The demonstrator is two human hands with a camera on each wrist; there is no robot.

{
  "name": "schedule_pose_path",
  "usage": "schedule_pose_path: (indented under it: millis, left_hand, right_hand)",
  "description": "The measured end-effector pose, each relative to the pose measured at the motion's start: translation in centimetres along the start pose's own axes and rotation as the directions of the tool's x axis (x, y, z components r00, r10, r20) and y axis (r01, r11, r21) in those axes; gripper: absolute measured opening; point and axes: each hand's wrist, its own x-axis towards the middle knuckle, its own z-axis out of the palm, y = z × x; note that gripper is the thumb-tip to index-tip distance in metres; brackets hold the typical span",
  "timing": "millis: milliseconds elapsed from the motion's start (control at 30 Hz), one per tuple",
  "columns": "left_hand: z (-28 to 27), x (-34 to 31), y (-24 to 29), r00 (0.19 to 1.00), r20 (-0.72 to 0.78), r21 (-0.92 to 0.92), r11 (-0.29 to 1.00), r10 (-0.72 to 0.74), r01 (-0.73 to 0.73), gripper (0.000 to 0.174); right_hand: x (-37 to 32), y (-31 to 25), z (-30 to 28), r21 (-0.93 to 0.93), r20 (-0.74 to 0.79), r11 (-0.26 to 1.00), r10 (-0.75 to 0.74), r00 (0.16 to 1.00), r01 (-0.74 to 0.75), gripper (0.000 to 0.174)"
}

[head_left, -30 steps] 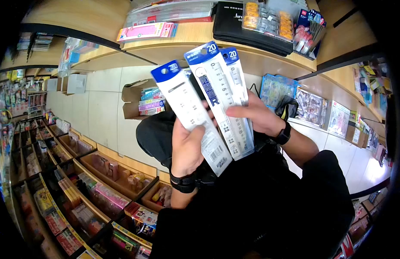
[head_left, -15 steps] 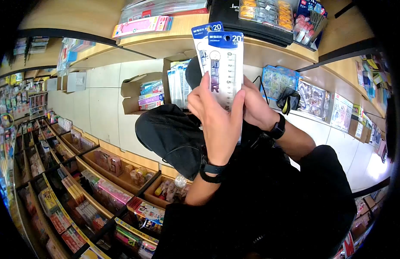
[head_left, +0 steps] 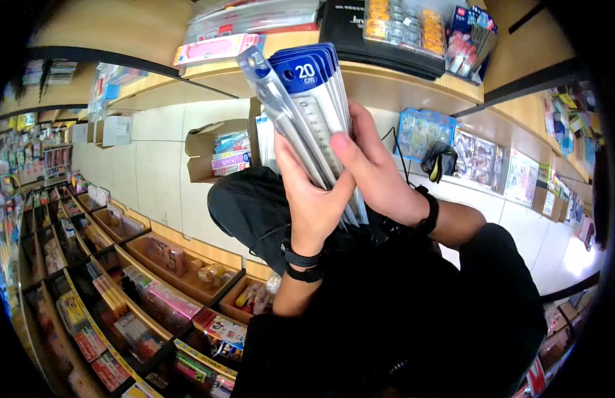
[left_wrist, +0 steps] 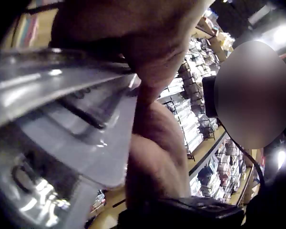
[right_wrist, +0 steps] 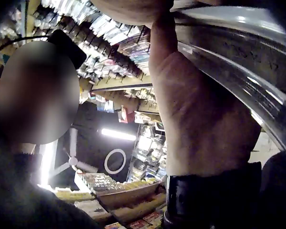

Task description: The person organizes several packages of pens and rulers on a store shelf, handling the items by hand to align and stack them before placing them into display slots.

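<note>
Both hands hold a stack of packaged 20 cm rulers (head_left: 306, 78) upright in front of the body in the head view. Blue header cards with hang holes top the packs, and one clear-sleeved pack leans out at the stack's left. My left hand (head_left: 315, 202) grips the stack low on its left side, thumb toward the right hand. On the other side my right hand (head_left: 381, 174) wraps the edge, its thumb lying across the front ruler. Glossy clear plastic packs (left_wrist: 81, 148) fill the left of the left wrist view; their edges also cross the right wrist view.
On the floor ahead stands an open cardboard box (head_left: 204, 151) of packaged goods. A wooden shelf (head_left: 387, 71) beyond bears a black case (head_left: 344, 30) and blister packs. Divided bins (head_left: 168, 255) of stationery line the left. A blue clear case (head_left: 423, 134) lies at the right.
The rulers were fanned apart in both hands, then squared together facing me. Now the stack is tilted so its layered edges show, with the left hand lower on its side.
</note>
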Motion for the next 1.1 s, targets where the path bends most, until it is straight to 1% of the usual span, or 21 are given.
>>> schedule_pose_path:
  millis: [67, 100, 133, 167, 233, 267, 300, 367, 400, 500, 567, 633, 667, 767, 800, 833, 867, 933, 967, 1033, 1100]
  left_hand:
    - [-0.8, 0.7, 0.0, 0.999, 0.006, -0.062, 0.997, 0.044, -0.044, 0.088]
    - [-1.3, 1.1, -0.2, 0.997, 0.021, -0.121, 0.99, 0.079, -0.076, 0.088]
    - [-1.8, 1.5, -1.1, 0.985, -0.006, -0.023, 0.984, 0.174, -0.174, 0.085]
    - [-2.2, 1.9, -1.7, 0.978, -0.021, -0.025, 0.978, 0.205, -0.206, 0.085]
    - [-3.0, 2.7, -2.7, 0.957, 0.029, -0.111, 0.952, 0.29, -0.285, 0.089]
    - [-3.5, 3.4, -2.5, 0.943, 0.106, -0.125, 0.945, 0.315, -0.301, 0.091]
    - [-3.8, 3.7, -2.3, 0.904, 0.138, -0.106, 0.914, 0.404, -0.392, 0.06]
    - [-3.8, 3.5, -4.0, 0.884, 0.157, -0.04, 0.897, 0.441, -0.441, 0.061]
    - [-3.5, 3.3, -5.1, 0.904, 0.15, -0.155, 0.913, 0.399, -0.378, 0.065]
    - [-2.3, 2.7, -6.0, 0.918, 0.158, -0.149, 0.928, 0.365, -0.343, 0.057]
    - [-1.8, 2.7, -6.6, 0.908, 0.119, -0.188, 0.907, 0.401, -0.376, 0.05]
    - [-2.1, 2.9, -7.3, 0.832, 0.317, -0.113, 0.889, 0.455, -0.443, 0.07]
    - [-1.5, 2.6, -7.6, 0.86, 0.306, -0.334, 0.892, 0.409, -0.306, 0.074]
    - [-1.5, 2.7, -8.4, 0.87, 0.303, -0.267, 0.911, 0.39, -0.315, 0.076]
    - [-1.5, 2.6, -8.6, 0.881, 0.28, -0.16, 0.923, 0.382, -0.35, 0.076]
    - [-1.6, 2.5, -8.3, 0.882, 0.279, -0.159, 0.924, 0.38, -0.347, 0.076]
    - [-1.6, 2.3, -8.0, 0.901, 0.24, -0.221, 0.924, 0.361, -0.311, 0.075]
    - [-1.2, 2.2, -7.6, 0.948, 0.11, -0.338, 0.908, 0.299, -0.247, 0.071]
    - [-1.1, 2.2, -6.9, 0.968, 0.097, -0.43, 0.887, 0.229, -0.167, 0.064]
    - [-1.0, 2.8, -6.8, 0.963, 0.007, -0.458, 0.857, 0.27, -0.237, 0.062]
    - [-1.0, 3.0, -6.3, 0.958, -0.012, -0.405, 0.874, 0.288, -0.268, 0.059]
  right_hand:
    - [0.2, -1.5, 0.7, -0.178, 0.119, 0.966, -0.169, 0.978, 0.188, 0.069]
    - [0.3, -1.5, 1.1, -0.182, 0.14, 0.961, -0.182, 0.973, 0.206, 0.069]
    - [0.7, -1.4, 1.3, -0.202, 0.146, 0.943, -0.239, 0.96, 0.266, 0.069]
    - [1.0, -1.6, 1.7, -0.221, 0.151, 0.92, -0.296, 0.943, 0.324, 0.07]
    - [0.9, -2.0, 2.3, -0.22, 0.184, 0.901, -0.337, 0.923, 0.373, 0.072]
    - [0.9, -1.8, 2.2, -0.264, 0.192, 0.878, -0.357, 0.914, 0.398, 0.073]
    - [0.8, -1.8, 2.2, -0.31, 0.198, 0.854, -0.373, 0.907, 0.419, 0.073]
    - [0.5, -1.9, 2.1, -0.26, 0.21, 0.887, -0.334, 0.919, 0.382, 0.075]
    - [0.5, -1.6, 1.8, -0.298, 0.216, 0.881, -0.313, 0.925, 0.367, 0.076]
    - [0.6, -0.6, 0.4, -0.395, 0.204, 0.854, -0.278, 0.939, 0.339, 0.075]
    - [0.4, -0.6, -0.2, -0.414, 0.251, 0.784, -0.39, 0.886, 0.462, 0.076]
    - [0.4, 0.0, -1.1, -0.408, 0.235, 0.804, -0.365, 0.901, 0.432, 0.079]
    - [0.5, 0.3, -1.4, -0.401, 0.25, 0.81, -0.353, 0.902, 0.428, 0.082]
    - [1.0, 0.3, -2.0, -0.378, 0.291, 0.819, -0.337, 0.895, 0.432, 0.091]
    - [1.0, 0.5, -2.3, -0.383, 0.311, 0.819, -0.321, 0.895, 0.427, 0.094]
    - [1.1, 0.4, -2.3, -0.388, 0.329, 0.82, -0.304, 0.894, 0.422, 0.097]
    - [1.1, 0.0, -2.3, -0.388, 0.328, 0.822, -0.3, 0.896, 0.417, 0.097]
    - [1.1, -1.3, -2.3, -0.549, 0.387, 0.746, -0.174, 0.905, 0.378, 0.092]
    - [1.2, -1.4, -2.3, -0.55, 0.387, 0.746, -0.169, 0.907, 0.374, 0.092]
    - [1.5, -1.5, -2.1, -0.595, 0.425, 0.675, -0.196, 0.884, 0.436, 0.094]
    - [1.7, -1.6, -1.6, -0.585, 0.424, 0.684, -0.201, 0.883, 0.436, 0.088]
